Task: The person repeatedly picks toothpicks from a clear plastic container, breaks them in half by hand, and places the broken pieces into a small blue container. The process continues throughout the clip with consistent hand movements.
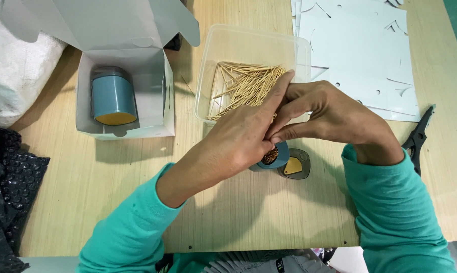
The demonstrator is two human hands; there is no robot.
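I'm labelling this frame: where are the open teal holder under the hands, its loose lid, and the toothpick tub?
teal holder (280, 156), head view, right side wall.
lid (294, 166), head view, yellow centre.
toothpick tub (206, 76), head view, left wall.

You wear a long-sleeved top in bright teal green. Your left sleeve (130, 227) ends at the wrist in a plain hem, and your right sleeve (395, 202) has the same smooth knit with soft folds along the forearm. Both hands are bare: your left hand (238, 139) and your right hand (334, 119) show no gloves, rings or watch.
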